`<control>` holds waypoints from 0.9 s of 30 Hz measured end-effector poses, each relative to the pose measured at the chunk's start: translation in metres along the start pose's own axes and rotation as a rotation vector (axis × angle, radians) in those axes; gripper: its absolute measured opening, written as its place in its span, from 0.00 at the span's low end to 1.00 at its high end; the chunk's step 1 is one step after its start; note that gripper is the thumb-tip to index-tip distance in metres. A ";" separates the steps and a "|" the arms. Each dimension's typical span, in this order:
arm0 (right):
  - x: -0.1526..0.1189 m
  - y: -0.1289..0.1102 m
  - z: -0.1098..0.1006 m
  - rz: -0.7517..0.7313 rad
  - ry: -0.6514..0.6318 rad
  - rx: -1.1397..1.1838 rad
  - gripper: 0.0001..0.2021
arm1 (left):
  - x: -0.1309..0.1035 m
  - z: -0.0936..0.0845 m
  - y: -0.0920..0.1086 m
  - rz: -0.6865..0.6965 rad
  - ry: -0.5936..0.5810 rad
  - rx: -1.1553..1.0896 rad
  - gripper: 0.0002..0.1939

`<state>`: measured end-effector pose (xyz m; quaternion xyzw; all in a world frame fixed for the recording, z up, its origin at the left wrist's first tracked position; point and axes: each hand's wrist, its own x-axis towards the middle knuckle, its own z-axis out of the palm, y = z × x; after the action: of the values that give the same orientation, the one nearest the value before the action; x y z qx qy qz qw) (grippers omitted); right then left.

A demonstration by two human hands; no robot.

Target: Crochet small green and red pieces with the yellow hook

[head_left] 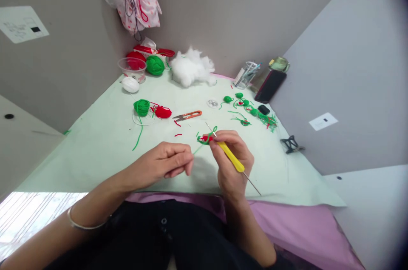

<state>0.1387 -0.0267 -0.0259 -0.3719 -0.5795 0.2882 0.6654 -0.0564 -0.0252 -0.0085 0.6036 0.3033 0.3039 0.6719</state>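
Two hands, centre frame: the left hand [174,160] pinches green yarn [198,149], seemingly for tension; the right hand [230,175] grips hook [231,157] and red-green piece [206,139], apparently to keep them close; snips [190,115] lie just above, probably for easy reach.

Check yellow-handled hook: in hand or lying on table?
In hand: the right hand holds the yellow-handled hook by its handle, tip end by the green-and-red yarn piece.
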 end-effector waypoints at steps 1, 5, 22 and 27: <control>0.001 0.001 -0.001 -0.006 0.028 -0.005 0.07 | -0.005 -0.004 0.004 0.010 0.022 0.067 0.22; 0.006 0.003 -0.004 -0.033 0.141 -0.034 0.07 | -0.027 -0.012 0.022 0.181 0.140 0.342 0.20; -0.009 -0.008 0.003 -0.099 -0.169 -0.007 0.12 | 0.002 -0.015 0.049 0.649 0.579 -0.605 0.18; -0.008 -0.010 0.002 -0.141 -0.205 -0.005 0.13 | 0.007 -0.022 0.019 0.785 0.650 0.495 0.19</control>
<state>0.1348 -0.0383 -0.0219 -0.3004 -0.6700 0.2755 0.6204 -0.0697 -0.0040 0.0083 0.6859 0.3096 0.6210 0.2192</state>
